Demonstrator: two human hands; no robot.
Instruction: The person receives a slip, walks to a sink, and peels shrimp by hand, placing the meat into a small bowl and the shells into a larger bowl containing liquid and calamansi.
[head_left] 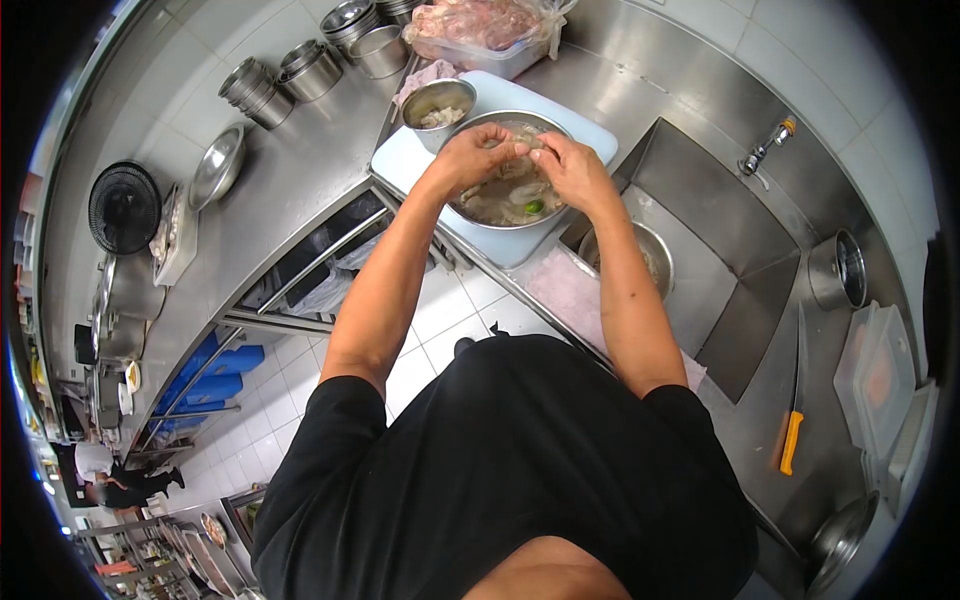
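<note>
A large steel bowl (452, 205) of cloudy water stands on a pale blue cutting board (590, 135). Greyish raw shrimp (515, 190) lie in the water, and a green lime piece (534, 207) floats near the bowl's front. Over the bowl, the fingertips of my left hand (478, 158) and my right hand (575, 172) meet, both closed in a pinch. Between them is a small translucent greyish piece that looks like a shrimp (527, 143), partly covered by my fingers. Pale pieces (440, 117) fill the bottom of a smaller steel bowl (412, 112) at the left.
A steel sink (740, 260) lies to the right, with another bowl (662, 262) in it and a tap (765, 150) behind. A knife (792, 440) with a yellow handle rests farther right. Bagged meat (480, 25) sits behind the board. Pink cloth (565, 290) covers the counter edge.
</note>
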